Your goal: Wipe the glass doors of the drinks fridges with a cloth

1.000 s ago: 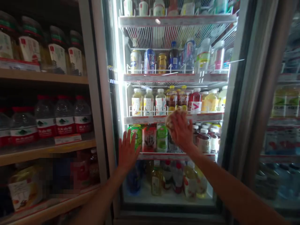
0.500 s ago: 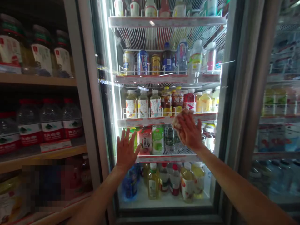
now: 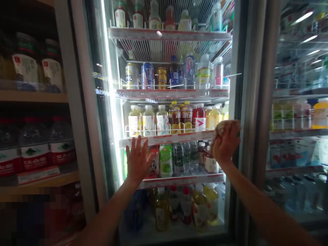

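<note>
I face the glass door (image 3: 179, 116) of a lit drinks cooler. My left hand (image 3: 137, 160) lies flat on the glass with its fingers spread, low on the door's left side. My right hand (image 3: 224, 140) is closed round a crumpled pale cloth (image 3: 219, 128) and presses it against the glass near the door's right edge, at the height of the third shelf. Behind the glass stand rows of bottles and cans (image 3: 164, 119) on wire shelves.
Wooden shelves (image 3: 33, 97) with large water bottles and jars stand to the left. The door's dark frame (image 3: 242, 112) runs beside my right hand. A second cooler door (image 3: 297, 112) with more bottles is at the right.
My right hand has slid the cloth to the right across the glass, from the middle to the door's right edge. My left hand stays flat on the glass.
</note>
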Motion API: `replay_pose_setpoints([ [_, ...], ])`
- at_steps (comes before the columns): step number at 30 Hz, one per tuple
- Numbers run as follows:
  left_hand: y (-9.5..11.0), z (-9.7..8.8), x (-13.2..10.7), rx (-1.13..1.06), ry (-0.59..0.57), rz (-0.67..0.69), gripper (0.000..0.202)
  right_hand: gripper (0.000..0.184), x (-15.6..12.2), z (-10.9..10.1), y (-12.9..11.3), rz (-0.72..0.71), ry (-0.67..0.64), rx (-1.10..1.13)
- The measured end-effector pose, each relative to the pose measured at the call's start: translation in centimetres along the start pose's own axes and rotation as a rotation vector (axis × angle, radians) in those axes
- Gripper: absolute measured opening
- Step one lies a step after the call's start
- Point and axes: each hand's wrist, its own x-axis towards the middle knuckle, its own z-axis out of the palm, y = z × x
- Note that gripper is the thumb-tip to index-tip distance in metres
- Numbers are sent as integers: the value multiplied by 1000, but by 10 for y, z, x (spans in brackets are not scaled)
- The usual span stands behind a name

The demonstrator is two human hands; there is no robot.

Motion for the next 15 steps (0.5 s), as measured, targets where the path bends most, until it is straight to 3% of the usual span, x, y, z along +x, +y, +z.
replay_pose_setpoints([
  [3,-1,1,0,-2,2,-3,69,59,-2,-1,1,-353,-136,48],
  [4,-1,1,0,-1,6,-3,70,58,1,-1,4,-388,-151,47],
  [5,-1,1,1,-4,11,0,70,57,7,0,7,-336,-133,32],
  [8,0,1,1,-13,24,9,70,60,27,3,10,44,5,-34],
  [9,0,1,1,-13,25,10,71,60,32,3,6,84,17,-37],
  [10,0,1,1,-12,25,11,71,61,33,4,-1,36,-2,-25],
  [14,-1,1,1,-5,22,12,71,60,26,3,-31,-538,-186,86],
  [15,-1,0,1,-2,17,15,70,60,26,3,-33,-579,-198,91],
])
